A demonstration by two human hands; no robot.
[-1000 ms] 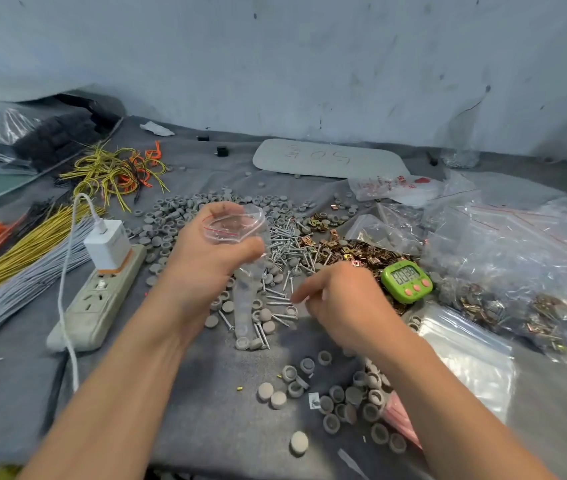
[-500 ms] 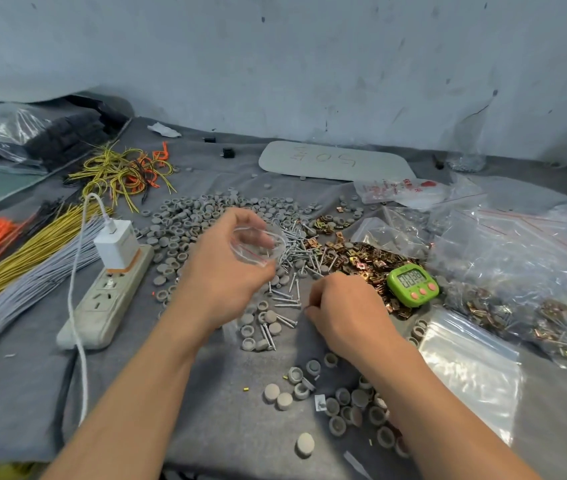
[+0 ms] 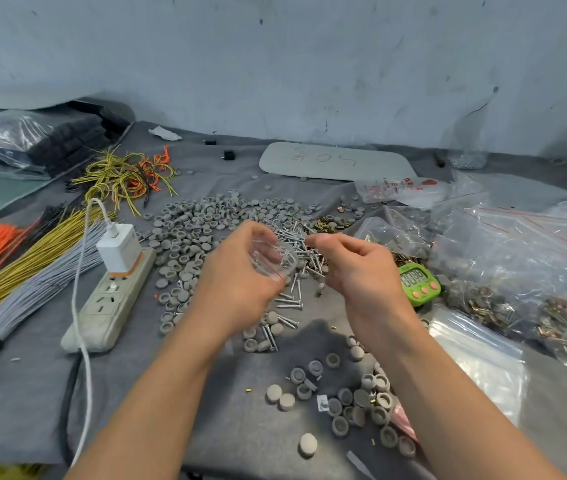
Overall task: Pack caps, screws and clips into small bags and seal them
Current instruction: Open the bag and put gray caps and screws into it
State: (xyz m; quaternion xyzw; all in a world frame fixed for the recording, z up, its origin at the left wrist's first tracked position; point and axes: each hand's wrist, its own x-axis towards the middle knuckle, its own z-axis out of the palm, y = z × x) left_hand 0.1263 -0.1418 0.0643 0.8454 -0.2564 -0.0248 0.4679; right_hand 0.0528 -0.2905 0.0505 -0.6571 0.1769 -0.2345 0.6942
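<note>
Left hand point(image 3: 240, 282), frame centre: fingers curling round small clear plastic zip bag with red seal line point(image 3: 273, 263), gripping it near mouth. Right hand point(image 3: 358, 268), just right of it: fingertips point(image 3: 313, 241) pinching together beside bag mouth; whether holding a piece, cannot tell, too blurred. Silver metal screws point(image 3: 290, 303) lying scattered under both hands; grey round plastic caps point(image 3: 195, 226) heaping centre left; brass clips point(image 3: 330, 224) behind. Likely risks: pinch missing narrow opening and dropping piece into pile; thin bag collapsing shut; screw points snagging film.
</note>
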